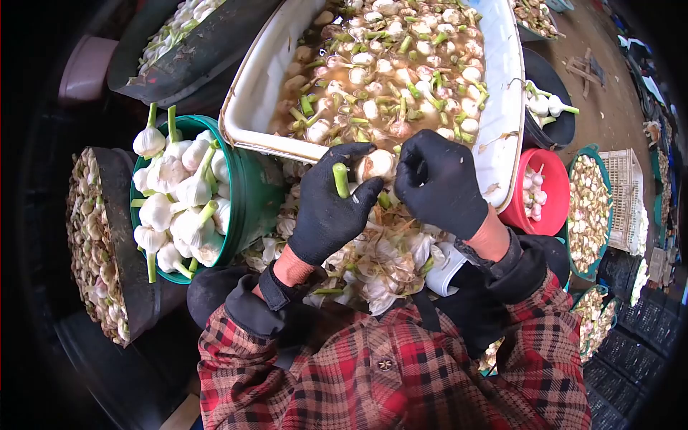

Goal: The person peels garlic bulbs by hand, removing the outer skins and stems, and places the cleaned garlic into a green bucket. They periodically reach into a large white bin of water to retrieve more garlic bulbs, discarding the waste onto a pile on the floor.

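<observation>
Both hands wear black gloves and meet in front of the white tub [247,107]. My left hand [331,204] is closed around a garlic bulb [376,165] whose cut green stem sticks up between thumb and palm. Right beside the bulb, my right hand [439,183] has its fingers curled in; whatever they pinch, if anything, is hidden. Brown water with many bulbs and stem pieces fills the tub. Below the hands lies a heap of loose garlic skins [380,269].
A green bucket [251,193] of cleaned garlic stands at the left, next to a dark container [136,251] of bulbs. On the right are a red bucket [555,197], a black bucket [562,136], a green-rimmed basket [591,215] and a beige crate [623,186].
</observation>
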Available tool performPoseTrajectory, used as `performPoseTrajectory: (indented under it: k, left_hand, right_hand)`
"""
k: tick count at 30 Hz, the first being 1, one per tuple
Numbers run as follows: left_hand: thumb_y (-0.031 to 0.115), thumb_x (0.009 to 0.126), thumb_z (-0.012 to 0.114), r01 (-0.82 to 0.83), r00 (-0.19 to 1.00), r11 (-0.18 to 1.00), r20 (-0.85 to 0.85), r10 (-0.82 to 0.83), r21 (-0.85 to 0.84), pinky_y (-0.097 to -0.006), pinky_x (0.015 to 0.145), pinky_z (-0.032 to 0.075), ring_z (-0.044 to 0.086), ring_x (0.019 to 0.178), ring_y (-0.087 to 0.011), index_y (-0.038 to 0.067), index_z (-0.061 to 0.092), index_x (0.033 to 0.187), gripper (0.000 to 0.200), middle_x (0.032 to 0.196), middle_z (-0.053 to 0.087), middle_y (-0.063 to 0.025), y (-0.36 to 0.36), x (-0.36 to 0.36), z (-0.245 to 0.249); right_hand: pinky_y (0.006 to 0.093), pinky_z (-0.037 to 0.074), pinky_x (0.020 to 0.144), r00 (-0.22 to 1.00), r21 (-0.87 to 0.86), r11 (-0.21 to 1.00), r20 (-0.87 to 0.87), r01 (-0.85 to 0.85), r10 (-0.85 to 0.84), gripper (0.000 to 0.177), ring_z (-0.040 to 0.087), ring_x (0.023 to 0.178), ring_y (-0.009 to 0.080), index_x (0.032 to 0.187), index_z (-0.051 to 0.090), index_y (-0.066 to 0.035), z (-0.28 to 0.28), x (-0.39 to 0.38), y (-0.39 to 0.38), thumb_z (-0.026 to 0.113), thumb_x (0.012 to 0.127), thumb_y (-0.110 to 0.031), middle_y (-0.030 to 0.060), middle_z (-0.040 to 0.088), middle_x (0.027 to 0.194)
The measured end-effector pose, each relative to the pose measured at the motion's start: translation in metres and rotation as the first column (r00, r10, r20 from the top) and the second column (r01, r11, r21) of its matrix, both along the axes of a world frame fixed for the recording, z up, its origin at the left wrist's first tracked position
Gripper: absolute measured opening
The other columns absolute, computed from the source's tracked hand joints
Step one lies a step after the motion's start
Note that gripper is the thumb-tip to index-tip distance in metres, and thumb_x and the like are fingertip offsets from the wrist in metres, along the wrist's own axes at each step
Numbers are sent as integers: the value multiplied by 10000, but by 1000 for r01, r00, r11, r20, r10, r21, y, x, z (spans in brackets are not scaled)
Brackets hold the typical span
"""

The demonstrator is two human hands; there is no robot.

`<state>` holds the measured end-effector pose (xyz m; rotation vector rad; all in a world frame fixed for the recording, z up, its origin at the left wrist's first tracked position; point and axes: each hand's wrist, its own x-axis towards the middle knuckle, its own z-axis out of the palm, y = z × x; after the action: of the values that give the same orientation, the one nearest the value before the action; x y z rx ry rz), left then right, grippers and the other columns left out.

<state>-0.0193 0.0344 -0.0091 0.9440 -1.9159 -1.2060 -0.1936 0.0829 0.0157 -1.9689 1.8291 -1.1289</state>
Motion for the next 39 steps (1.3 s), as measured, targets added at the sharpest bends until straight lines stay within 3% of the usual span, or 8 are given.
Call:
performPoseTrajectory:
  k: [10,17,19,21,22,27,32,39]
  left_hand:
    - [123,764,705,-65,966,893,-198,169,445,-324,785,505,647,859,-189,-49,591,1109,402,932,677,-134,3,-7,13]
    - [43,802,666,-77,978,972,-174,117,223,-296,801,516,628,908,-151,-61,556,1163,391,1013,655,-112,16,-6,6]
    - [40,788,678,-66,966,944,-216,141,323,-305,828,512,623,931,-154,-58,556,1153,397,1016,654,-118,21,-6,14]
    - [43,795,675,-43,964,994,-255,68,103,-304,832,511,624,932,-154,-53,558,1139,376,1014,655,-119,22,-7,10]
    - [47,803,677,-17,969,980,-239,66,198,-302,836,511,623,942,-156,-49,556,1139,370,1019,652,-112,22,-4,10]
    - [66,788,695,-6,949,964,-302,90,267,-299,800,523,631,923,-151,-40,567,1147,396,1050,647,-108,2,-3,16]
    - [64,776,714,-62,924,922,-327,198,383,-294,820,514,620,953,-149,-40,584,1133,394,1055,649,-100,-1,-4,12]
    - [47,751,720,261,892,789,-452,24,556,-304,880,482,600,995,-155,11,606,1156,423,1106,637,-80,2,10,20]
  right_hand:
    - [381,491,800,923,-51,989,358,-135,145,226,630,955,335,1119,584,11,-14,12,-8,495,930,-76,208,613,1054]
    - [369,498,778,895,-4,1000,446,-22,22,231,650,865,327,1016,613,21,-8,34,-1,432,953,-109,194,647,928]
    - [361,500,768,898,-9,1000,439,-6,9,240,655,842,318,987,625,20,-7,34,-1,426,954,-110,182,654,898]
    - [336,500,753,928,-6,1000,373,4,-1,270,665,812,265,970,645,18,-6,31,-3,411,960,-117,159,672,893]
    - [336,500,753,928,-6,1000,371,5,-2,270,665,812,265,970,645,18,-4,29,-3,411,960,-117,159,672,893]
    - [303,500,765,673,88,991,740,-97,0,303,645,805,165,979,661,7,4,14,-8,421,981,-177,107,679,931]
    - [278,500,685,867,13,999,497,37,-39,111,631,753,136,905,649,7,6,11,-6,665,828,-71,86,633,792]
    - [302,441,546,900,111,969,360,220,-245,94,560,541,164,793,634,15,1,-21,-6,629,832,-70,97,597,605]
